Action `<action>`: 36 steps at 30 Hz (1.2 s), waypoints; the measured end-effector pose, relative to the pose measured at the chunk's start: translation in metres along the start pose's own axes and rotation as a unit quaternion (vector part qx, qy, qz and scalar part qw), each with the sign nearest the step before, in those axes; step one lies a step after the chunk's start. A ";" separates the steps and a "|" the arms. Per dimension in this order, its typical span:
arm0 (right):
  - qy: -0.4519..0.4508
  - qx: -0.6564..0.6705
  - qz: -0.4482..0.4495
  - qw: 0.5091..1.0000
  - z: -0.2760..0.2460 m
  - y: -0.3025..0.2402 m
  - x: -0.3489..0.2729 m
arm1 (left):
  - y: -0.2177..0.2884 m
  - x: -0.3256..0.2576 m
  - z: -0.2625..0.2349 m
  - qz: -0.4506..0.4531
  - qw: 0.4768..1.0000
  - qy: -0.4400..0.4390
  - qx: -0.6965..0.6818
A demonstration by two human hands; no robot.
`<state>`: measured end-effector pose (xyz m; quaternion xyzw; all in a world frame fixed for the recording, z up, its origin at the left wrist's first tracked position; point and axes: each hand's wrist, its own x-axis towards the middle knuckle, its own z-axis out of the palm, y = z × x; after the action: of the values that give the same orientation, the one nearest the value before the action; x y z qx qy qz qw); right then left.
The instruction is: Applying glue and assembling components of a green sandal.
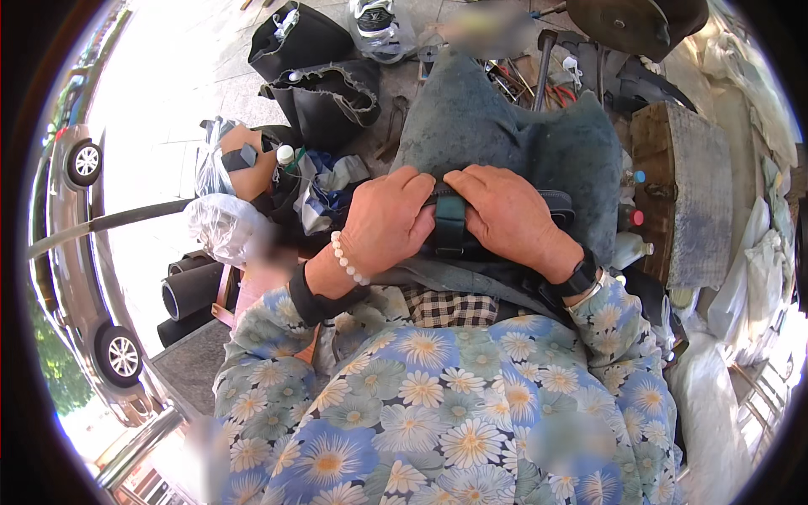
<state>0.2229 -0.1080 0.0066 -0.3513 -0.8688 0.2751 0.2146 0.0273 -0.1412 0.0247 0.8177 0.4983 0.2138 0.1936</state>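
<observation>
In my lap lies a black bag-like item with a stitched edge (551, 203) and a dark green strap (449, 223) across its middle. My left hand (380, 217) is closed on its edge left of the strap, thumb and fingers pinched together. From the other side my right hand (509, 220) grips the same edge, its fingertips close to the strap. Much of the item is hidden beneath both hands. Under it a worn grey-green apron (480, 114) covers my knees, and a checked cloth (450, 308) shows at my waist.
Black sheet material (324, 101) lies on the paving at far left, near a bagged shoe (376, 25). Hand tools (526, 84) are scattered beyond my knees. To the right stands a wooden box (686, 194) with bottles beside it. Dark rolls (192, 290) lie left; a car (88, 269) is parked beyond.
</observation>
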 end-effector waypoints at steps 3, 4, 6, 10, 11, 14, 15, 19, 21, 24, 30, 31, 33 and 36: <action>0.021 0.006 -0.005 1.000 0.004 0.001 -0.002 | -0.002 0.001 0.002 0.010 1.000 -0.007 0.017; 0.021 0.012 -0.006 1.000 0.005 0.001 -0.002 | -0.003 0.000 0.004 0.014 1.000 0.006 0.014; 0.018 -0.002 0.004 1.000 0.004 0.000 -0.004 | -0.003 0.000 0.008 0.017 0.999 0.024 0.021; 0.000 -0.003 -0.010 1.000 0.000 -0.002 0.001 | -0.005 -0.002 0.005 0.004 1.000 0.010 0.000; -0.006 -0.007 -0.011 1.000 -0.002 -0.004 0.001 | -0.004 -0.003 0.003 0.015 1.000 0.012 0.008; -0.018 -0.011 -0.018 1.000 -0.004 -0.008 0.002 | -0.003 -0.008 -0.003 0.019 1.000 -0.006 0.017; -0.019 -0.013 -0.021 1.000 -0.005 -0.008 0.002 | -0.003 -0.008 -0.004 0.017 1.000 -0.023 0.012; -0.005 -0.024 -0.020 0.999 -0.004 -0.008 0.001 | -0.005 -0.009 -0.005 0.020 0.999 -0.036 0.016; -0.001 -0.025 -0.024 0.999 -0.001 -0.007 0.003 | -0.005 -0.007 -0.002 0.019 1.000 -0.017 0.014; 0.007 -0.028 -0.010 1.000 0.004 -0.005 0.006 | -0.002 -0.005 0.005 -0.003 0.999 0.014 0.034; 0.042 0.016 -0.015 0.999 -0.002 -0.001 0.000 | -0.006 -0.007 -0.002 0.000 0.999 0.005 -0.050; 0.017 -0.008 -0.014 1.000 -0.007 -0.001 -0.001 | -0.005 -0.007 -0.004 0.007 0.998 -0.002 -0.058; -0.008 -0.031 -0.002 0.999 -0.020 0.004 -0.008 | -0.002 -0.008 -0.006 -0.037 0.995 0.012 -0.093; -0.093 -0.005 0.069 0.993 -0.041 0.022 -0.021 | -0.001 -0.010 -0.006 -0.022 0.996 0.007 -0.088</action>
<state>0.2708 -0.0972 0.0199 -0.3845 -0.8598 0.3167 0.1120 0.0192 -0.1493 0.0275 0.7848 0.4967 0.2581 0.2659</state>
